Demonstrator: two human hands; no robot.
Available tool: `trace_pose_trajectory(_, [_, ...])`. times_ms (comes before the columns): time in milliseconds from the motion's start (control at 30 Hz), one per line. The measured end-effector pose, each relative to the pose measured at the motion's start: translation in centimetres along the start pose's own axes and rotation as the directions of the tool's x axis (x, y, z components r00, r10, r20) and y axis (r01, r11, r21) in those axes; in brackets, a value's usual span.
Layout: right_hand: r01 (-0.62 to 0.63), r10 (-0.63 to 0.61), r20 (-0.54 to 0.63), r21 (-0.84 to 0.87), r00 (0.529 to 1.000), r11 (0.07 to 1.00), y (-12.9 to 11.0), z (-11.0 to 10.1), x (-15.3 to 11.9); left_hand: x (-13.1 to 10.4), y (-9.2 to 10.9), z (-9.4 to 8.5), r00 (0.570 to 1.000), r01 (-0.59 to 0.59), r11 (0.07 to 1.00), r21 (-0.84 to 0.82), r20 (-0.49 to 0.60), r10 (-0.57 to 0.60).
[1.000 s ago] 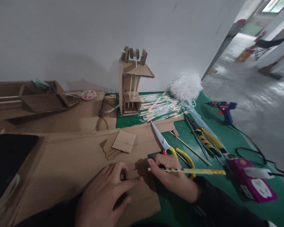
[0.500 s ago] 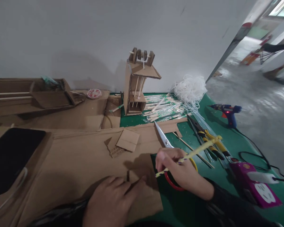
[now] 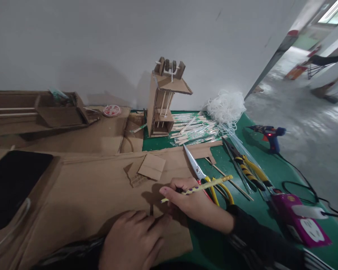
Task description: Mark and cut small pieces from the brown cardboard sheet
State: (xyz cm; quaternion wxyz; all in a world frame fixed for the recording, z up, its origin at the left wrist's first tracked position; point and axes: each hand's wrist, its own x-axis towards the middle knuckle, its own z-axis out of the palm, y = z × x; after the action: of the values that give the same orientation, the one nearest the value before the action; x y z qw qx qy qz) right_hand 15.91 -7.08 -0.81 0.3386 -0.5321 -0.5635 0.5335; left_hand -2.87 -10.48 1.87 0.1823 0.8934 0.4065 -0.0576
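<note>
My right hand (image 3: pixel 190 200) is closed around a yellow pencil (image 3: pixel 211 183) with dark purple spots. The pencil slants, its lower tip close above the large cardboard sheet (image 3: pixel 92 187) and its other end toward the right. My left hand (image 3: pixel 133 236) lies on the same sheet, fingers spread a little and the index finger reaching toward my right hand. A short dark strip or slot (image 3: pixel 151 210) shows at its fingertips; which one I cannot tell. Scissors (image 3: pixel 197 170) with yellow and red handles lie partly behind my right hand. Small cardboard pieces (image 3: pixel 153 167) rest farther up the sheet.
A cardboard tower (image 3: pixel 152 101) with a spool on top stands by the wall. Beside it lie wrapped sticks (image 3: pixel 194 129) and tangled white cord (image 3: pixel 227 108). Pliers (image 3: pixel 246 165), a glue gun (image 3: pixel 270 133) and a purple power strip (image 3: pixel 298 217) are at right; a black tablet-like slab (image 3: pixel 17 187) at left.
My right hand has moved left with the pencil, bringing its tip over the cardboard and uncovering the scissors' handles. My left hand has stayed nearly in place.
</note>
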Motion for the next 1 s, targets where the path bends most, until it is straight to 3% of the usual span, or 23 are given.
trace_pose_trajectory(500, [0.063, -0.065, -0.010, -0.150, 0.998, 0.987, -0.4, 0.4, 0.2, -0.1, -0.4, 0.6, 0.985, -0.068, 0.998, 0.004, -0.161, 0.068])
trace_pose_trajectory(800, [0.022, -0.021, 0.010, -0.107, 1.000, 0.994, 0.2, 0.3, 0.3, 0.0, -0.4, 0.8, 0.994, -0.046, 0.999, 0.028, -0.101, 0.048])
trace_pose_trajectory(1000, [0.138, -0.156, -0.085, -0.187, 0.984, 0.973, -0.1, -1.1, -0.1, 0.1, -0.2, 0.2, 0.998, -0.042, 0.997, 0.064, -0.042, 0.044])
